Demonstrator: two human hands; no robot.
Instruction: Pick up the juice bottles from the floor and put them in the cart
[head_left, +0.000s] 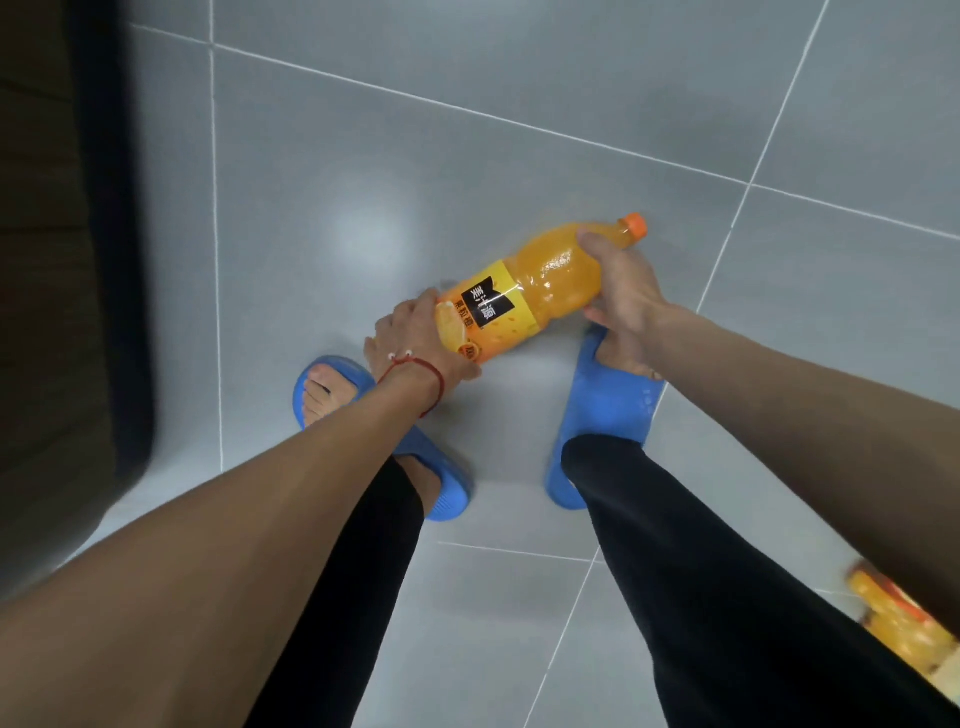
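The juice bottle (540, 283) lies slantwise low over the floor (467, 156), base toward the person's left, cap (635, 224) pointing away to the right. The left hand (410, 338) wraps its base, the right hand (623, 296) its shoulder; no cart is in view.

Red cord bracelet (439, 385), perhaps white-beaded; black leggings (675, 525); blue slides (608, 402).
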